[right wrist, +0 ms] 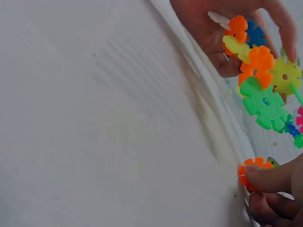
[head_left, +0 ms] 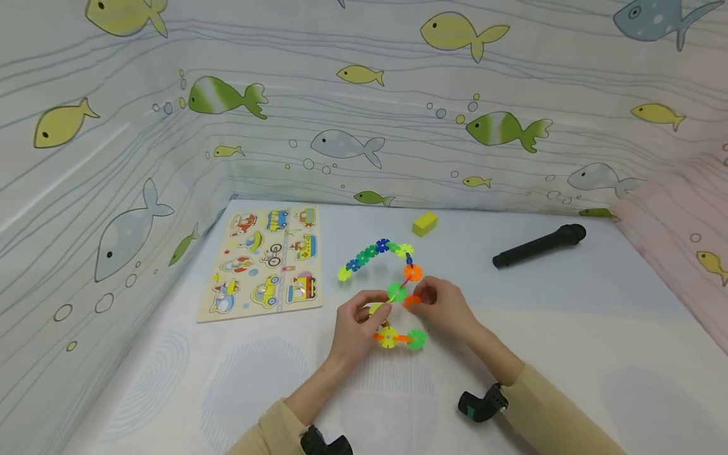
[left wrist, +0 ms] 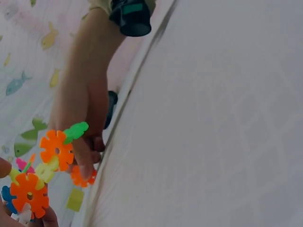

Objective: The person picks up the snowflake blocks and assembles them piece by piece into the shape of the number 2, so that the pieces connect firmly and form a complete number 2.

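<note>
A curved chain of slotted snowflake discs (head_left: 371, 251) in green, blue, yellow and orange arcs over the table. My left hand (head_left: 354, 328) grips it around a yellow disc partway along, with fingers and thumb on either side. Its lower end, with a yellow disc (head_left: 388, 339) and a green disc (head_left: 417, 339), sticks out to the right under that hand. Between thumb and fingers, my right hand (head_left: 449, 308) pinches a single orange snowflake disc (right wrist: 255, 164), close to the chain's middle green disc (head_left: 396, 292). In the right wrist view, a gap separates this orange disc from the chain.
A wooden picture puzzle board (head_left: 273, 262) with vehicle pieces lies to the left. Behind the chain sits a yellow block (head_left: 424, 224). A black microphone (head_left: 539, 246) lies at the back right. Fish-printed cloth walls (head_left: 409, 164) enclose the table's back and sides.
</note>
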`<state>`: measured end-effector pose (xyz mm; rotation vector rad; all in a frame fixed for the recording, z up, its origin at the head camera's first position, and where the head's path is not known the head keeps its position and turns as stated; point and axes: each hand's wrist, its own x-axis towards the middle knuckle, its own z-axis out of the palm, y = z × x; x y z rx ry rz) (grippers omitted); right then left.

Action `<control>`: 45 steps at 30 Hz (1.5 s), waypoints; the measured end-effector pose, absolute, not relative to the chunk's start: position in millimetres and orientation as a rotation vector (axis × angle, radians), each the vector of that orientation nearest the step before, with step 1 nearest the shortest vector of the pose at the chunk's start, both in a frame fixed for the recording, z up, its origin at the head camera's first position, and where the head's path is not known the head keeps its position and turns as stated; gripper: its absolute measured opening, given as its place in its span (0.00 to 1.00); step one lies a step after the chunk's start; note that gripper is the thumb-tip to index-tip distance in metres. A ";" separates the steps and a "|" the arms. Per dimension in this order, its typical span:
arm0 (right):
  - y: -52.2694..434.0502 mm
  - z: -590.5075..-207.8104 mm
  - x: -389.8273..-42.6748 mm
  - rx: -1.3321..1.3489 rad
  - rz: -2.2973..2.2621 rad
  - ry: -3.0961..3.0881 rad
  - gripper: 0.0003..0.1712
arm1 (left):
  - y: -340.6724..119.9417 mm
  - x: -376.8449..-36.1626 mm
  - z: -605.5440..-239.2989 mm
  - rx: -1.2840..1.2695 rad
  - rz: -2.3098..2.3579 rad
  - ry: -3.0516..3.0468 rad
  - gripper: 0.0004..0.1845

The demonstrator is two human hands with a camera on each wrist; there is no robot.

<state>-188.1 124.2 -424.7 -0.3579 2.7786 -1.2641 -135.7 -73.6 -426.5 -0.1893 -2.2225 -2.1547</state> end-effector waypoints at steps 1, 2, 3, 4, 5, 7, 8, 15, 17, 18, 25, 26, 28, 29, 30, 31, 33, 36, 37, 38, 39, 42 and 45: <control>127.6 -424.7 -184.2 -0.353 -1.292 2.765 0.09 | -73.3 -135.6 -426.6 -0.191 -2.155 -2.222 0.11; 131.3 -424.6 -179.7 -0.345 -1.311 2.756 0.08 | -73.1 -135.7 -426.8 -0.191 -2.151 -2.229 0.11; 135.2 -424.3 -174.5 -0.346 -1.330 2.748 0.07 | -73.0 -135.7 -426.7 -0.194 -2.149 -2.233 0.11; 138.8 -424.0 -169.4 -0.346 -1.346 2.740 0.07 | -72.9 -135.8 -426.4 -0.197 -2.145 -2.238 0.11; 142.1 -423.5 -164.0 -0.344 -1.362 2.731 0.06 | -73.0 -135.9 -426.1 -0.201 -2.145 -2.235 0.11; 147.5 -421.9 -152.8 -0.337 -1.399 2.689 0.07 | -73.4 -136.2 -425.5 -0.200 -2.141 -2.237 0.11; 149.9 -421.5 -147.4 -0.340 -1.415 2.665 0.07 | -73.7 -136.3 -425.3 -0.196 -2.142 -2.238 0.11; 160.6 -429.2 -121.5 -0.347 -1.599 2.618 0.05 | -74.5 -136.2 -425.0 -0.195 -2.186 -2.210 0.11; 162.4 -432.2 -119.8 -0.375 -1.669 2.621 0.05 | -74.8 -135.7 -424.5 -0.185 -2.197 -2.201 0.11; 162.8 -432.9 -119.5 -0.386 -1.697 2.615 0.06 | -75.0 -135.5 -424.2 -0.178 -2.202 -2.196 0.12; 164.6 -437.7 -120.8 -0.523 -1.779 2.573 0.10 | -75.9 -135.9 -423.2 -0.144 -2.254 -2.155 0.13; 165.0 -438.7 -120.8 -0.551 -1.775 2.589 0.10 | -75.5 -135.9 -423.1 -0.142 -2.253 -2.155 0.13; 165.7 -440.5 -120.4 -0.583 -1.764 2.619 0.10 | -74.7 -135.9 -422.9 -0.136 -2.253 -2.157 0.13; 166.1 -441.7 -120.3 -0.603 -1.758 2.634 0.10 | -74.2 -135.9 -422.9 -0.134 -2.254 -2.157 0.13; 166.4 -442.7 -120.0 -0.621 -1.753 2.648 0.11 | -73.8 -136.0 -423.0 -0.133 -2.254 -2.158 0.13; 166.4 -443.1 -119.7 -0.646 -1.747 2.656 0.10 | -73.8 -136.0 -423.1 -0.131 -2.256 -2.157 0.12; 166.0 -443.9 -119.4 -0.682 -1.753 2.656 0.11 | -73.8 -136.2 -423.4 -0.129 -2.262 -2.151 0.12; 165.4 -444.4 -119.4 -0.731 -1.766 2.658 0.10 | -73.8 -136.7 -423.9 -0.126 -2.265 -2.146 0.12; 165.2 -444.5 -119.5 -0.744 -1.765 2.661 0.10 | -73.8 -136.8 -423.9 -0.124 -2.264 -2.146 0.12; 165.1 -444.8 -119.7 -0.754 -1.766 2.664 0.10 | -73.8 -137.0 -424.3 -0.121 -2.261 -2.147 0.12; 164.9 -445.0 -119.8 -0.763 -1.768 2.665 0.10 | -73.8 -137.2 -424.7 -0.119 -2.255 -2.148 0.12; 164.6 -446.2 -120.0 -0.800 -1.736 2.706 0.11 | -74.0 -137.6 -425.7 -0.108 -2.246 -2.149 0.12; 164.1 -447.7 -120.1 -0.874 -1.658 2.796 0.14 | -74.3 -137.3 -425.8 -0.096 -2.246 -2.151 0.12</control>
